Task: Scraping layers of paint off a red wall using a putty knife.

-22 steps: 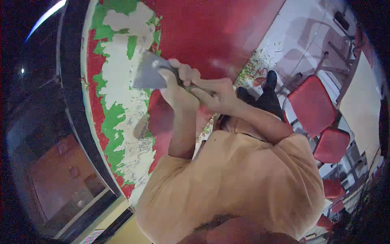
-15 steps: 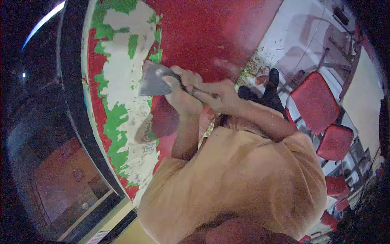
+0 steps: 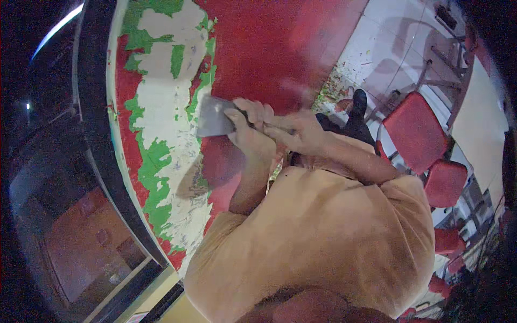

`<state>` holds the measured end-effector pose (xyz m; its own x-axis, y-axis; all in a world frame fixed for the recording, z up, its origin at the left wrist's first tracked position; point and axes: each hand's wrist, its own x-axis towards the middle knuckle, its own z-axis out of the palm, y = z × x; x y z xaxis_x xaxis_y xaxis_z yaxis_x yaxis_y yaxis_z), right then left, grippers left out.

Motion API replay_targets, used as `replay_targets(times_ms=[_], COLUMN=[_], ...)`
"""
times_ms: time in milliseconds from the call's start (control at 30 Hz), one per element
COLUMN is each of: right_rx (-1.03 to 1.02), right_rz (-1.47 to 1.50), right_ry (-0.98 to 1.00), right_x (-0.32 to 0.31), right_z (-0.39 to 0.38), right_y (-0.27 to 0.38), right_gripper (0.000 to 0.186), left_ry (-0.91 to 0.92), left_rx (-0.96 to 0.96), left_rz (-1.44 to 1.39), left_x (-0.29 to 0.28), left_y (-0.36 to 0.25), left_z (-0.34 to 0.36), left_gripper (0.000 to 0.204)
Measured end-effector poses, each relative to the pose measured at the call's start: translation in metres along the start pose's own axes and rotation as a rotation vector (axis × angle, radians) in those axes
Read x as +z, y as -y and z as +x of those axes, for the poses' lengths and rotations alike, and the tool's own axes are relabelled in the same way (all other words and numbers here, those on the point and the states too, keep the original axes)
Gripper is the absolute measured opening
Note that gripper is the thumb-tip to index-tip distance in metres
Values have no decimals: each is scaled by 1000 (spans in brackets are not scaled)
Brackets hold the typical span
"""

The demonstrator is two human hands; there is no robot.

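Note:
My left hand (image 3: 252,137) is wrapped round the handle of a wide metal scraper (image 3: 216,116), close behind its blade. Farther back, my right hand (image 3: 302,133) is closed on the rear of the same handle. The blade points left, its edge at the border between red paint and a bare whitish patch (image 3: 161,81) on the wall (image 3: 264,48). Whether the edge touches the wall, I cannot tell. Ragged green and red paint remnants surround the patch. The palms and most of the handle are hidden by my fingers.
A dark window frame (image 3: 99,140) with glass runs along the left. Paint flakes (image 3: 335,89) lie on the white tiled floor (image 3: 393,43) by my dark shoes (image 3: 356,107). Red chairs (image 3: 416,132) and a pale tabletop (image 3: 479,129) stand at right.
Both hands and the scraper have shifted a little to the right and down in the picture, so the blade covers less of the whitish patch. The grip is unchanged.

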<state>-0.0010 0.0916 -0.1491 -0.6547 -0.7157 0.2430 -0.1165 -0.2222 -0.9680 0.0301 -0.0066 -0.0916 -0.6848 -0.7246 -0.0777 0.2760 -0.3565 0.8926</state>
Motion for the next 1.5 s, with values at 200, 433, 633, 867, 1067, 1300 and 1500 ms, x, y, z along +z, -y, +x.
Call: replay_targets(times_ms=[200,433,633,867,1067,1300,1500], right_rx=[42,45,131,173,3,-106,-54], right_rz=[138,91,44,147,82,-336,-137], right_ry=[-56,-73,17,72,-120,-16,-54], right_x=[10,10,10,2,25,8,22], right_z=[-4,7,-5,-14,-7,-19,-20], right_y=[-4,10,7,10,33,-12,-13], right_gripper=[23,25,22,23,26,19,15], left_ry=[113,98,66,84,-1034,-166,-187], left_rx=[-19,1,-56,-43,-695,-151,-131], left_rz=[38,-70,-1,-49,134,-82,2], left_x=[-3,-1,-18,-15,0,-5,-11], left_y=[-7,-13,-4,-5,-20,-5,-16], left_z=[-3,-2,-12,-14,18,-24,-28], left_gripper=[30,31,37,35,26,35,34])
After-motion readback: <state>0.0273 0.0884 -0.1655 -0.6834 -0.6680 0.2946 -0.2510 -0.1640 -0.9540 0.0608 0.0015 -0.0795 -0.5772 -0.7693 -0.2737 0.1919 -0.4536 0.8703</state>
